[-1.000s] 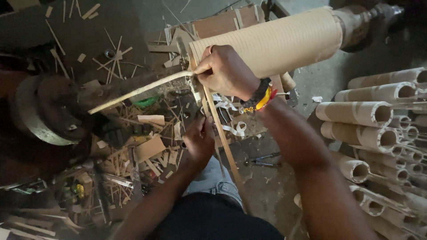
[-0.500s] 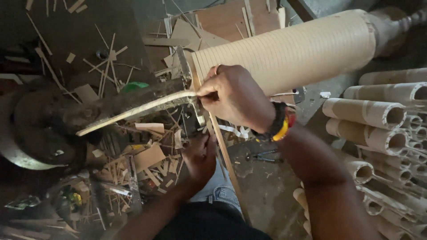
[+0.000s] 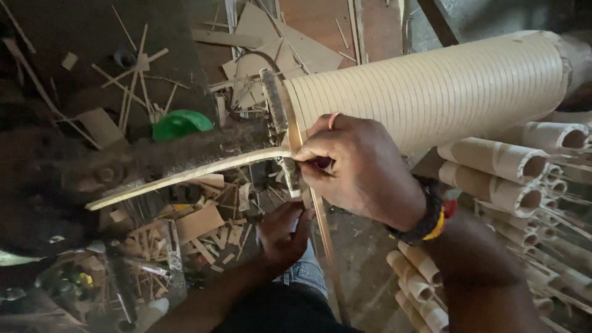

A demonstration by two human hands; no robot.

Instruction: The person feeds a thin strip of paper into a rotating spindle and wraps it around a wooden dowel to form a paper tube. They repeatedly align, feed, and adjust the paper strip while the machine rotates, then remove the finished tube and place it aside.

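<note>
Thin wooden strip (image 3: 185, 176): your right hand (image 3: 364, 169) pinches its near end against the end of the large ribbed cardboard tube (image 3: 431, 92), fingers closed tight on it. Compared with a second ago, the strip's free end has swung lower and left, bowing over the scrap-littered floor (image 3: 154, 80). Your left hand (image 3: 283, 234) sits below, fingers loosely curled, gripping nothing visible. Smaller tubes (image 3: 493, 166) are stacked at right.

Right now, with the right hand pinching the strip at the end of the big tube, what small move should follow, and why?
Probably press the strip flat against the tube at its near end. The right hand pinches it right where the wound rows stop, while the rest of it curves free to the left. The left hand sits lower, on a thin stick.
</note>
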